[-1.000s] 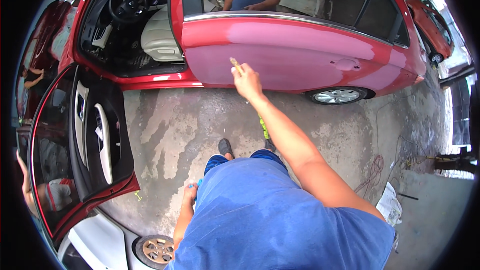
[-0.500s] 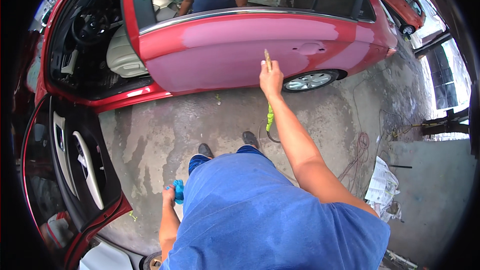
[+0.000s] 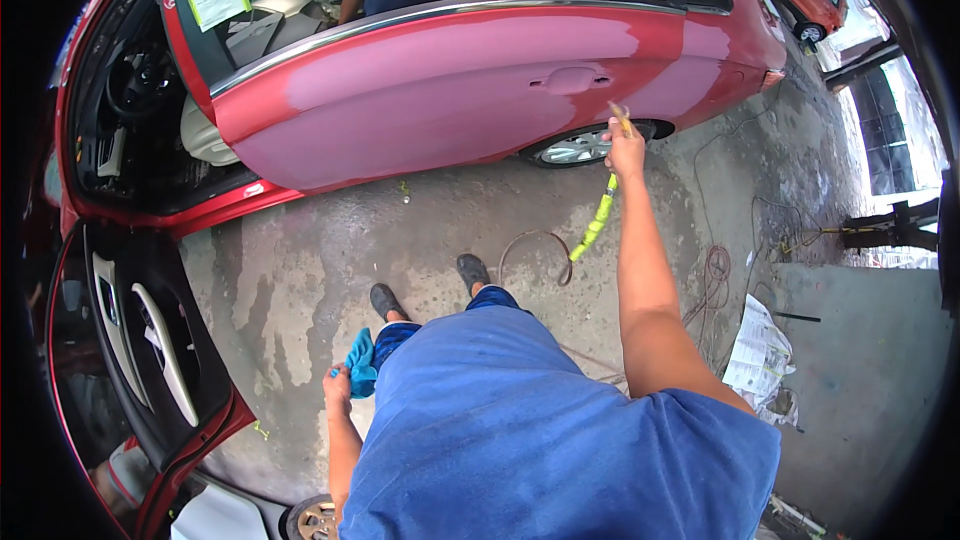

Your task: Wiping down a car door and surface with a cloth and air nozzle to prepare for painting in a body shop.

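Right grip (image 3: 626, 150) has moved toward rear wheel (image 3: 572, 149); more cloth (image 3: 361, 364) shows.

Crumpled paper (image 3: 757, 348) lies on the concrete floor (image 3: 460, 220).

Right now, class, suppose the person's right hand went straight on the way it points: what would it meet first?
Probably the red car's rear door, near its handle, with the slim tool in the right hand leading; one view leaves depth unclear.

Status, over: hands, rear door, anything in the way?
Right hand raised with slim tool; left hand holding blue cloth. Rear door shut, red, pink patches. Hose below right hand, curled near shoes.
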Action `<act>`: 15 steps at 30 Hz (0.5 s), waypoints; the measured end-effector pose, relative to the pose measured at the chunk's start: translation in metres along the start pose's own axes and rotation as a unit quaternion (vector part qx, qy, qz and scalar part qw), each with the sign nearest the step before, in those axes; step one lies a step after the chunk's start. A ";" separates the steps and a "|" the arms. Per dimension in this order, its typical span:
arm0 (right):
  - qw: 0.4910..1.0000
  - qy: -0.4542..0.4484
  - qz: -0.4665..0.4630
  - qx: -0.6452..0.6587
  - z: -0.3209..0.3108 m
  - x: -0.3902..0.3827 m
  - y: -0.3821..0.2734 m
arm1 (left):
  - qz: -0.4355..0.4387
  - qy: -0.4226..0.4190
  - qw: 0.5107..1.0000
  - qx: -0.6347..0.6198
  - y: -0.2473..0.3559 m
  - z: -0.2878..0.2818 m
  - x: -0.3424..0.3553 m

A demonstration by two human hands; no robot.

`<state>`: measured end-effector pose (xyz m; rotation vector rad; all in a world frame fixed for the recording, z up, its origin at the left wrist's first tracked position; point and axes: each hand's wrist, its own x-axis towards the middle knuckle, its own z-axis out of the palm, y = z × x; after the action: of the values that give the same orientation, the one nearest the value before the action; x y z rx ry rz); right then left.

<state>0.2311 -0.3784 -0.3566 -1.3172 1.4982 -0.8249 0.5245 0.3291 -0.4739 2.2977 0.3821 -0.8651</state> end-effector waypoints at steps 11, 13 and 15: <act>0.960 -0.177 -0.185 -0.113 0.209 -0.141 -0.044 | -0.181 -0.041 0.981 -0.052 -0.083 -0.019 -0.049; 0.966 -0.185 -0.158 -0.091 0.256 -0.173 -0.056 | -0.178 -0.047 0.981 -0.055 -0.072 -0.027 -0.056; 0.957 -0.209 -0.173 -0.100 0.296 -0.191 -0.059 | -0.172 -0.054 0.982 -0.060 -0.085 -0.035 -0.048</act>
<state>0.5244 -0.1749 -0.3583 -1.8112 1.0494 -0.5659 0.4661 0.4141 -0.4610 2.0952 0.7767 -1.0979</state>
